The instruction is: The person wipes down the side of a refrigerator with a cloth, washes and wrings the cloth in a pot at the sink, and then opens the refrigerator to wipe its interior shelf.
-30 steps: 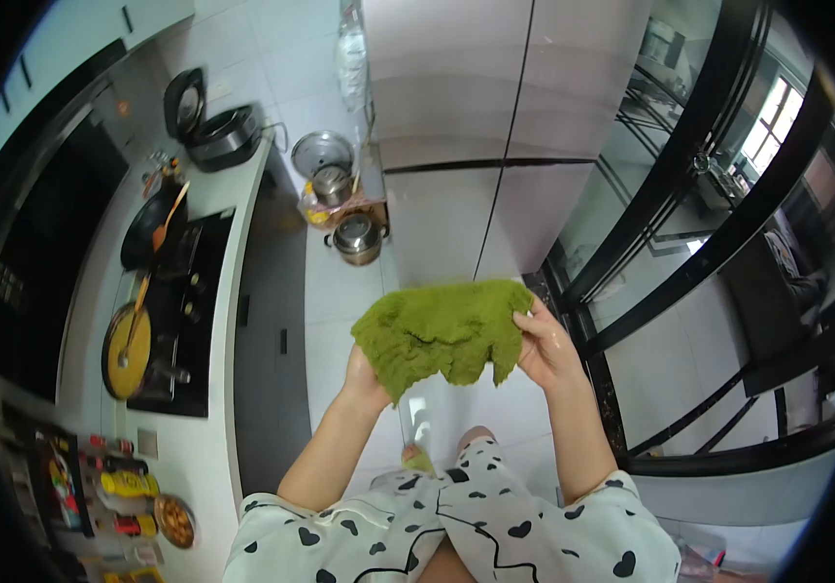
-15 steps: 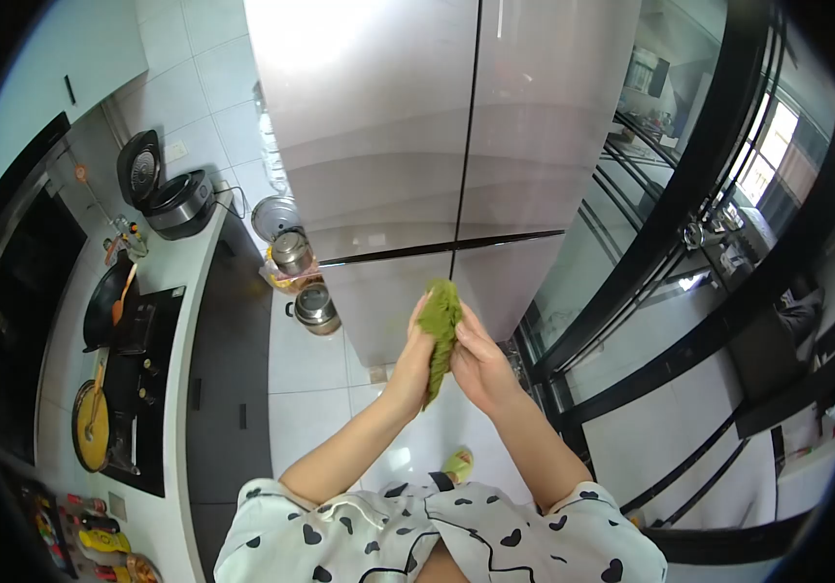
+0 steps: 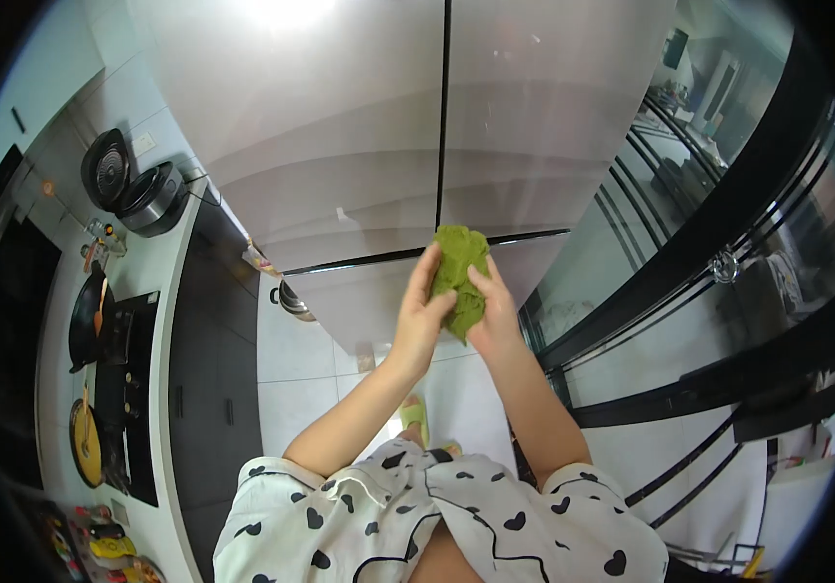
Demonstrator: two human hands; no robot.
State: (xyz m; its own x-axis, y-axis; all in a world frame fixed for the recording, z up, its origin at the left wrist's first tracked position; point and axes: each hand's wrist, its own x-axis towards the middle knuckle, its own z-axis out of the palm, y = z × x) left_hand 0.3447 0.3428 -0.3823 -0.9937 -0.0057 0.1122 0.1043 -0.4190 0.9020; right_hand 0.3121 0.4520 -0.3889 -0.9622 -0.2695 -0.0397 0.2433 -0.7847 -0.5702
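A crumpled green cloth (image 3: 460, 264) is held up in front of my chest, between both hands. My left hand (image 3: 421, 319) grips its left side, with the thumb laid across the front. On the opposite edge my right hand (image 3: 497, 309) has its fingers and thumb closed on the fabric. Behind the cloth stands a large grey refrigerator (image 3: 330, 146), its upper and lower doors parted by a dark horizontal strip. I cannot tell whether the cloth touches it.
Along the left runs a counter (image 3: 172, 262) with an open rice cooker (image 3: 152, 199), a wok (image 3: 87, 316) and a yellow pan (image 3: 87, 452) by the stove. A metal pot (image 3: 293, 301) is on the floor beside the refrigerator. To the right is a black-framed glass door (image 3: 670, 282).
The refrigerator looks nearer and larger. My hands have risen with the cloth, which has gone from a narrow, squeezed bundle to a broader, looser shape. Both feet in green slippers now show.
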